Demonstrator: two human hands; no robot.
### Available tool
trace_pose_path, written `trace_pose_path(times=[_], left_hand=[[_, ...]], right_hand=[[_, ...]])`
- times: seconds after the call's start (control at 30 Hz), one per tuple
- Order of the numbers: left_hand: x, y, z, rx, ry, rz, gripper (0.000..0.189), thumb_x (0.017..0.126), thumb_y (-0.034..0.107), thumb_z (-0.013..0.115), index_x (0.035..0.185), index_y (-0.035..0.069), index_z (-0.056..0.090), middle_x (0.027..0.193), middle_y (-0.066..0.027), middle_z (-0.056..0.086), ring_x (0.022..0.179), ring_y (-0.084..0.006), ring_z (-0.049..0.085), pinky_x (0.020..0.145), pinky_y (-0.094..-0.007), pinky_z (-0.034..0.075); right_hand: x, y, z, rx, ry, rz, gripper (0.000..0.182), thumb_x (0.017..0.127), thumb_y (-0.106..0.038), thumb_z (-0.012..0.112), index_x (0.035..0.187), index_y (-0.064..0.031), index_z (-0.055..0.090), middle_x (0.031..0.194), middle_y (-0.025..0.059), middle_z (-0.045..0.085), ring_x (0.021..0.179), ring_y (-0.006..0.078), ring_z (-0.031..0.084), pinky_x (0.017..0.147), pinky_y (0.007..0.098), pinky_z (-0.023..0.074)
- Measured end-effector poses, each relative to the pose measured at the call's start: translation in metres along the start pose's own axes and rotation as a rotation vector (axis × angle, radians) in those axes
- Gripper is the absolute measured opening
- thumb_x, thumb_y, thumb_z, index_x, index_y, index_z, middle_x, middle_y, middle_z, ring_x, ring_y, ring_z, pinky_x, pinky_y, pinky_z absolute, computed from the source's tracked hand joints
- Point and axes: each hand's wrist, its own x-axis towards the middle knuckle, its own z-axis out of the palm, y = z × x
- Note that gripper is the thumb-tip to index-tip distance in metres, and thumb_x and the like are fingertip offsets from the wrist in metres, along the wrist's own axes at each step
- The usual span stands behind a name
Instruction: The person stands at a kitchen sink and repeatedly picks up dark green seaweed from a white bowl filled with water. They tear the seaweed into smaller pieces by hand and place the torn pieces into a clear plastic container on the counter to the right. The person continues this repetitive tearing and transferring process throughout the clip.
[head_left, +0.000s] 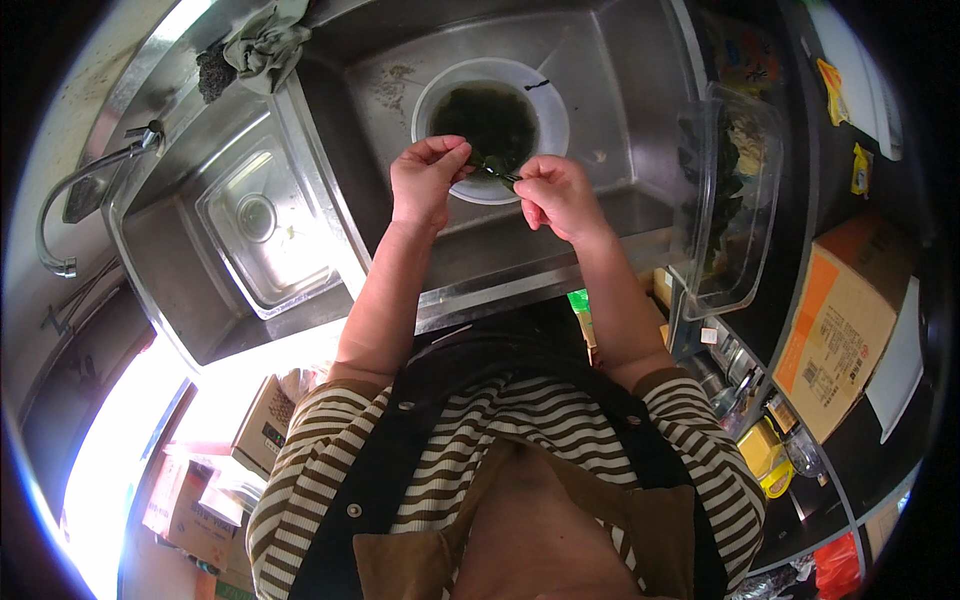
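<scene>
My left hand (429, 180) and my right hand (559, 193) pinch a dark green, wet, leafy strip (491, 166), perhaps seaweed, between their fingertips. They hold it over the near edge of a round, whitish plastic bowl (553, 124). The bowl stands in the large steel sink basin and holds murky liquid with a dark green mass (480, 112) in it. A small dark piece (537, 85) clings to the bowl's far right rim. On the right, a clear plastic container (765, 195) holds more dark green leafy pieces and something pale.
A smaller steel basin (176, 277) with a clear tray (225, 247) in it lies left, beside a curved faucet (56, 202). A grey cloth (268, 46) and a dark scrubber (214, 73) rest at the top left. A cardboard box (840, 337) stands on the right.
</scene>
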Motion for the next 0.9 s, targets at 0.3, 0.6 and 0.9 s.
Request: trace_pose_path(times=[0.3, 0.6, 0.9], left_hand=[[-0.018, 0.031, 0.017, -0.049, -0.416, -0.341, 0.021, 0.08, 0.016, 0.057, 0.1, 0.01, 0.054, 0.085, 0.0024, 0.052, 0.066, -0.0099, 0.049, 0.058, -0.0225, 0.042], [-0.019, 0.01, 0.024, -0.032, -0.48, -0.146, 0.008, 0.078, 0.01, 0.06, 0.081, 0.006, 0.053, 0.062, 0.003, 0.047, 0.05, -0.004, 0.04, 0.042, -0.0165, 0.03], [-0.022, -0.003, 0.032, -0.045, -0.316, -0.009, 0.008, 0.08, 0.01, 0.055, 0.077, 0.007, 0.049, 0.063, 0.002, 0.047, 0.048, -0.0051, 0.04, 0.041, -0.0163, 0.03]], right_hand=[[-0.006, -0.001, -0.005, 0.13, -0.029, 0.013, 0.007, 0.074, -0.006, 0.053, 0.068, -0.0026, 0.051, 0.049, 0.0031, 0.047, 0.038, 0.0091, 0.043, 0.036, 0.021, 0.0344], [-0.007, 0.0, -0.009, 0.154, -0.029, -0.071, 0.008, 0.073, -0.007, 0.053, 0.066, -0.0022, 0.051, 0.049, 0.0021, 0.046, 0.038, 0.0089, 0.042, 0.036, 0.0224, 0.0346], [-0.003, -0.001, -0.004, -0.214, 0.064, -0.136, 0.023, 0.08, -0.024, 0.053, 0.069, -0.0044, 0.051, 0.051, -0.0006, 0.046, 0.043, 0.0066, 0.043, 0.04, 0.0199, 0.0325]])
